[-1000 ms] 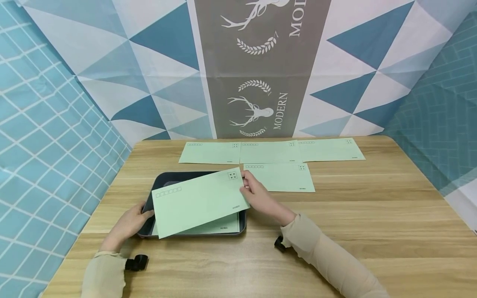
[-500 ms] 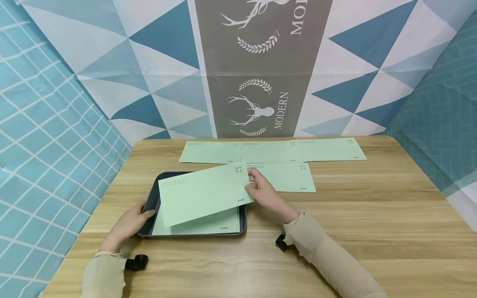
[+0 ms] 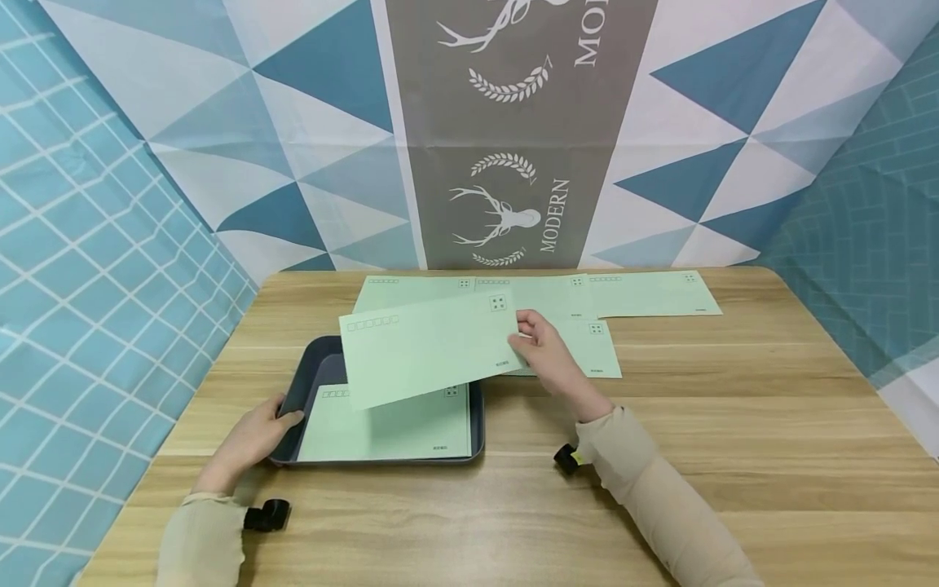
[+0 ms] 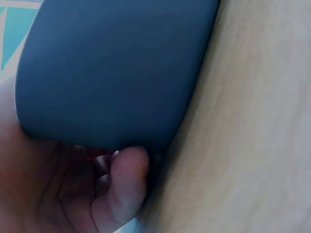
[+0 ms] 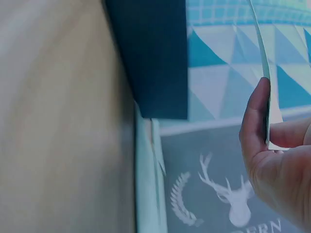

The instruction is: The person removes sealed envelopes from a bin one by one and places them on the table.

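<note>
Head view: the right hand (image 3: 546, 352) pinches a green envelope (image 3: 429, 346) in the air above the dark tray (image 3: 315, 375). The left hand (image 3: 257, 432) grips the tray's left rim. Four envelopes (image 3: 653, 293) lie along the surface's far edge; one (image 3: 389, 428) stays in the tray.

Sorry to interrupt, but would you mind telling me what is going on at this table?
A person is handling green envelopes. The right hand pinches one envelope by its right edge and holds it in the air above the far side of a dark tray. The left hand grips the tray's near left corner. Another envelope lies flat in the tray. Four more envelopes are laid out on the table behind it.
</note>
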The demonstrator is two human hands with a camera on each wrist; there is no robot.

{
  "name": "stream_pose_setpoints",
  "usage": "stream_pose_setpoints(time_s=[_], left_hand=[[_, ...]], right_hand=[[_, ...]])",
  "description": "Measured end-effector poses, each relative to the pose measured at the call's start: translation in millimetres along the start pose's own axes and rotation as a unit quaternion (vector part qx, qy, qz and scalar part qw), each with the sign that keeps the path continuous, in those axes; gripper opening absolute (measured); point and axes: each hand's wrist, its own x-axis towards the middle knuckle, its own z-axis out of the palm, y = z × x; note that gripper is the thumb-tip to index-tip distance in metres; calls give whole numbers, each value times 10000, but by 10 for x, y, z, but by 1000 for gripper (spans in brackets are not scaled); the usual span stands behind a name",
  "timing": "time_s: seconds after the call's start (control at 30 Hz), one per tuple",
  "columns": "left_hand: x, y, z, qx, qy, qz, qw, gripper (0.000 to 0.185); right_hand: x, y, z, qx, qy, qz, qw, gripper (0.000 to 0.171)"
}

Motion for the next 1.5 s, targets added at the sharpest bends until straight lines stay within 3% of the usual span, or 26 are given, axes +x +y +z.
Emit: stream_pose_setpoints(time_s=[0.2,0.57,1.03,1.5], left_hand=[[-5,-10,7,-17,-24,-12,10000,54],[4,-16,24,8,-45,-18,10000,57],[13,1,11,-52,-76,34,10000,58],[0,3,2,89,-35,45,9999,60]], right_hand=[[37,-75,-239,138,614,88,9980,30],[67,-135,-650,184,1359,-75,9905,28],[-79,-270,-1088,482,1862,-236,9810,18],[-179,-296,-1408,878,2288,-94,9695,36]])
